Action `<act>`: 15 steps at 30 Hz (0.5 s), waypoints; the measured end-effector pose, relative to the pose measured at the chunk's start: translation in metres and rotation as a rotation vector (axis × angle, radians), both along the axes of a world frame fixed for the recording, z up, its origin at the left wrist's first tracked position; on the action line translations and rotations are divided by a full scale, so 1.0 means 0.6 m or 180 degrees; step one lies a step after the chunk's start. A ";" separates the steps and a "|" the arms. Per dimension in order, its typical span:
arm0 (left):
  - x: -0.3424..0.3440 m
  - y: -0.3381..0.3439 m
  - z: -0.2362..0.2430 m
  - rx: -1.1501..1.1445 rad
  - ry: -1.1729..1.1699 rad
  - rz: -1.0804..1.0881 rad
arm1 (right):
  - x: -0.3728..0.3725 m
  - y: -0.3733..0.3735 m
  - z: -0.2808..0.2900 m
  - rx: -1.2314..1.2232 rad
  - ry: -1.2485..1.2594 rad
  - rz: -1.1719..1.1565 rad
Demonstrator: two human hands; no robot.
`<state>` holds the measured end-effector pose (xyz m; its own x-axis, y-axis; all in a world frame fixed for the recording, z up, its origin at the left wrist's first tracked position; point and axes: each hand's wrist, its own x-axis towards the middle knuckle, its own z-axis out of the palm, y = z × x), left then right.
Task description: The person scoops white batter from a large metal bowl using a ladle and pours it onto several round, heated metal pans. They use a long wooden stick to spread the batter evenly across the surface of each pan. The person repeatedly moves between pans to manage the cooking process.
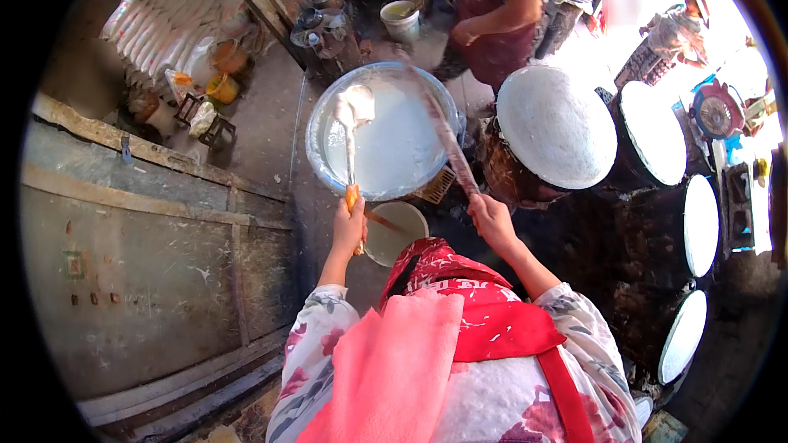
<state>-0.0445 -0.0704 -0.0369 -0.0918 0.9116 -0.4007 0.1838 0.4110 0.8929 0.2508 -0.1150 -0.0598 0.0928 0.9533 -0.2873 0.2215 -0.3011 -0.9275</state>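
My left hand is closed around the orange-wrapped handle of a ladle, whose head is coated in white and sits over the left part of a wide basin. White liquid fills much of that basin. In my right hand is a long wooden stick, slanting up and left across the basin's right side; its far end is blurred. Between my hands and the basin stands a pale bucket, with a brown stick-like piece across it.
Round stoves with white tops line the right side. Beyond the basin stands another person in a dark red apron, near a small white bucket. A worn metal-clad counter runs along my left; stacked sacks lie farther back.
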 end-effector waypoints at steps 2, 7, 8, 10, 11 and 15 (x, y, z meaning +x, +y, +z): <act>0.004 0.017 -0.010 -0.0112 -0.0336 -0.0126 | 0.023 -0.018 -0.017 -0.0357 0.0280 -0.0267; 0.053 0.076 0.075 -0.1289 -0.3066 -0.0550 | 0.087 -0.066 -0.036 -0.0833 0.0363 -0.0903; 0.068 0.085 0.101 -0.1393 -0.3362 -0.0718 | 0.098 -0.071 -0.035 -0.0724 0.0406 -0.1010; 0.112 0.107 0.138 -0.1668 -0.3983 -0.1068 | 0.134 -0.080 -0.031 -0.0496 0.0439 -0.1268; 0.142 0.116 0.154 -0.1805 -0.4223 -0.1199 | 0.154 -0.085 -0.027 -0.0456 0.0447 -0.1408; 0.288 0.147 0.215 -0.2101 -0.4503 -0.1764 | 0.243 -0.078 0.002 -0.0247 0.0323 -0.1882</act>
<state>0.1285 0.0176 0.0919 0.9156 0.3570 -0.1848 -0.3258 0.9283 0.1794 0.3969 -0.1620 -0.0586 0.5691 0.7244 -0.3891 -0.0926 -0.4137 -0.9057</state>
